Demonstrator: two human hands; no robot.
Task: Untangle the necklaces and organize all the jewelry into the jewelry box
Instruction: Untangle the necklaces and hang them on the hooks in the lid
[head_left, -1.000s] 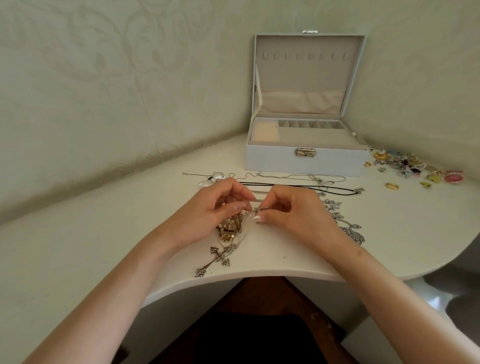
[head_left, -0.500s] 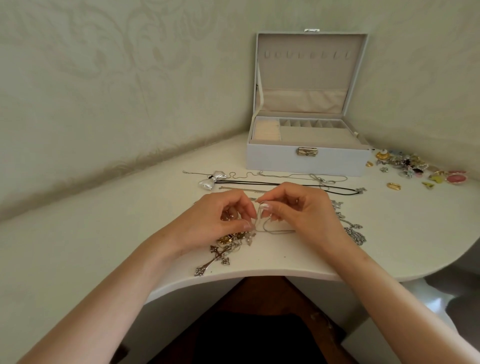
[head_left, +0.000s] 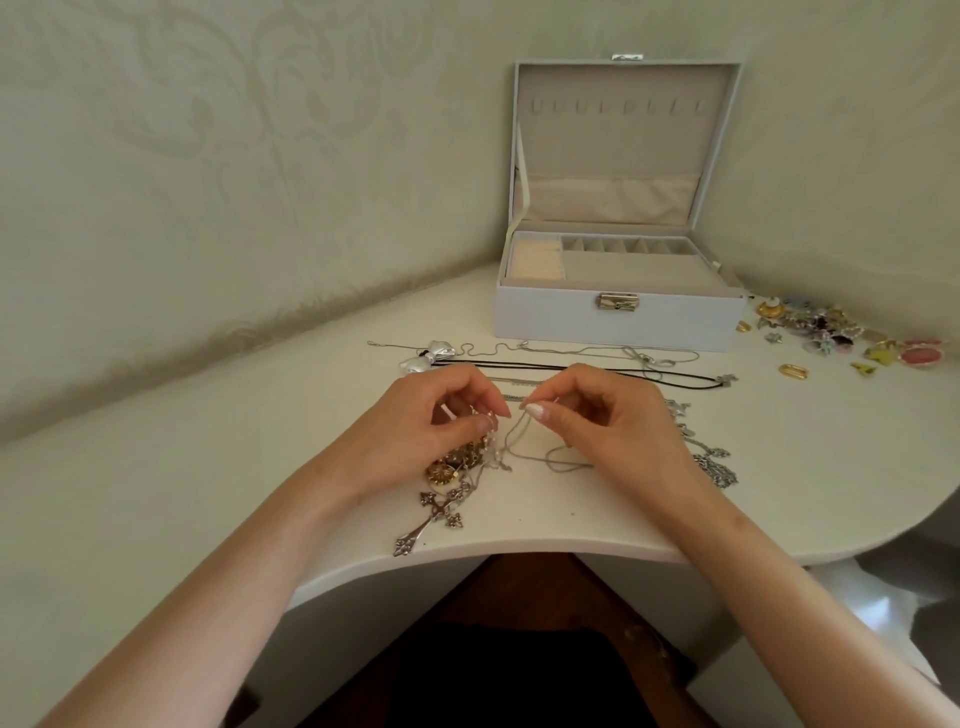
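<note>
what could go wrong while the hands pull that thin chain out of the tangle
1. The right hand pinches the thin chain while the left hand pinches the tangle; a hard pull might tighten the knot or snap the chain.
2. The cross pendant lies near the table edge and seems linked to the tangle, so a tug could drag it off.

A thin silver chain (head_left: 523, 441) loops down from the right fingers (head_left: 537, 410) into a tangled clump (head_left: 457, 465) of gold and silver pendants under the left fingers (head_left: 480, 413). Beyond them, the white jewelry box (head_left: 618, 325) stands open.
</note>
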